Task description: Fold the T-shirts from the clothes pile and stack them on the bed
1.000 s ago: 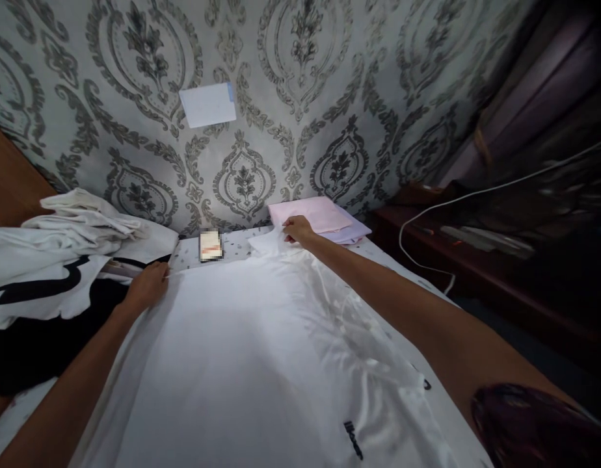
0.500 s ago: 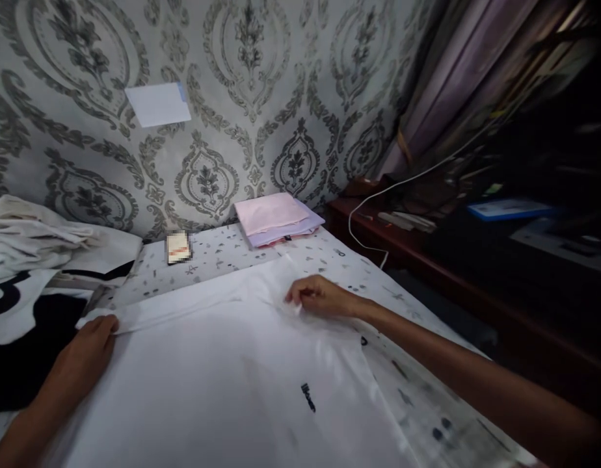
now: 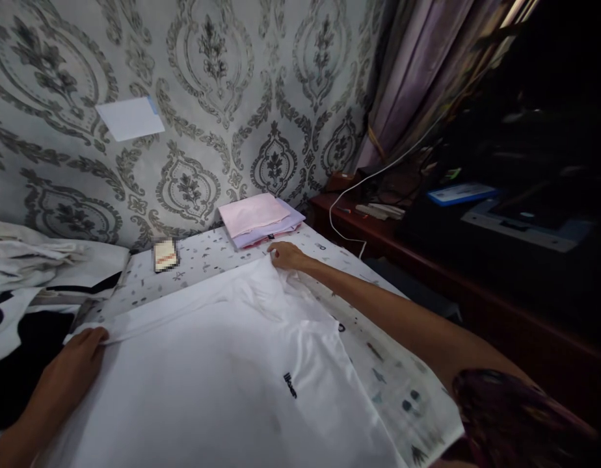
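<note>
A white T-shirt (image 3: pixel 198 377) with small black lettering lies spread over the bed, with wrinkles near its far right part. My right hand (image 3: pixel 285 256) pinches the far right corner of the cloth and lifts it slightly. At the left, my left hand (image 3: pixel 83 354) is closed on the far left edge of the same shirt. Beyond my right hand sits a folded stack of pink and lilac cloth (image 3: pixel 256 218).
A small blurred rectangular item (image 3: pixel 165 253) lies on the patterned bedsheet (image 3: pixel 378 364). White and black clothes (image 3: pixel 32 260) are heaped at the left. On the right, a dark red wooden table (image 3: pixel 324 203) carries a white cable (image 3: pixel 347 190) and a blue-edged item (image 3: pixel 461 194).
My right hand has moved away from me, up to the shirt's far right corner, pulling the cloth out there. My left hand keeps its hold. The view has turned slightly right.
</note>
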The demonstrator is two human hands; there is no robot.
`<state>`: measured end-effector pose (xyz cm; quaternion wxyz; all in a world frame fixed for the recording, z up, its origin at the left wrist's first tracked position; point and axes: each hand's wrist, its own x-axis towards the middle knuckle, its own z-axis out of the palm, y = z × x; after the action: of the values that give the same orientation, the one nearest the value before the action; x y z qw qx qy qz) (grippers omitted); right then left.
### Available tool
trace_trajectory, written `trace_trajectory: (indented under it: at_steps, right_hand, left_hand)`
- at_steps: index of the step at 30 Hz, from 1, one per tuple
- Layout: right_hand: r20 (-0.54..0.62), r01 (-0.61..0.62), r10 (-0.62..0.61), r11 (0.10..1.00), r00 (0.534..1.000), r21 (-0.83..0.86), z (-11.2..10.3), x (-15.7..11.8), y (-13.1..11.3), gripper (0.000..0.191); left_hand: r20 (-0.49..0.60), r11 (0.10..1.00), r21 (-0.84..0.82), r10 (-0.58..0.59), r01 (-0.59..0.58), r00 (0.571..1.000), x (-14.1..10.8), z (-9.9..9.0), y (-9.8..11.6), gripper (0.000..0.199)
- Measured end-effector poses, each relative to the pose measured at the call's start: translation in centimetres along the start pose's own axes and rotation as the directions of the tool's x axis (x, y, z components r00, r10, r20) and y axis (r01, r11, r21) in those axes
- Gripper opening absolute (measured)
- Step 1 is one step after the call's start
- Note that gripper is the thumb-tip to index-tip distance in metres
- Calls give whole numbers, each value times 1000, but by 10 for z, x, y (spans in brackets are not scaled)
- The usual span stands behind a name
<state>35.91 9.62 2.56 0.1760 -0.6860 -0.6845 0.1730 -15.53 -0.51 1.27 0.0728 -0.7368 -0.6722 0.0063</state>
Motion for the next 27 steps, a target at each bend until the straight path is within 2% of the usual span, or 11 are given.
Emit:
trace_trajectory:
  at_steps: [5, 10, 12, 14, 17, 19, 22, 25, 27]
  right_hand:
    - [-52, -69, 67, 996, 996, -49, 7, 11, 4, 17]
    - [-107, -98, 89, 992, 990, -80, -1, -2, 2, 20]
    - [-121, -46, 36, 995, 992, -85, -2, -19, -9, 22]
    - [-96, 79, -88, 993, 991, -92, 2, -43, -26, 27]
    - [46, 314, -311, 937, 949, -154, 16, -82, -51, 37]
    - [142, 402, -380, 892, 914, -207, 25, -100, -63, 30]
    - [143, 379, -356, 903, 924, -201, 26, -111, -68, 7]
    - [54, 314, -310, 946, 949, -87, 9, -115, -67, 11]
    - [9, 348, -348, 936, 938, -47, -6, -122, -67, 11]
  left_hand:
    - [9, 999, 38, -12, 11, 1000, 0, 3, -4, 54]
    - [9, 998, 56, -25, 24, 1000, -3, 1, -3, 55]
    - [23, 997, 65, -43, 42, 999, -5, -5, 1, 52]
    - [63, 996, 71, -65, 61, 996, -7, -14, 8, 50]
    - [108, 995, 66, -87, 81, 990, -9, -26, 17, 49]
    - [109, 995, 63, -88, 82, 990, -10, -30, 21, 48]
    - [88, 995, 58, -88, 83, 992, -12, -34, 21, 45]
    - [31, 996, 36, -85, 84, 996, -14, -38, 15, 44]
    - [-19, 996, 31, -80, 81, 997, -18, -40, 10, 45]
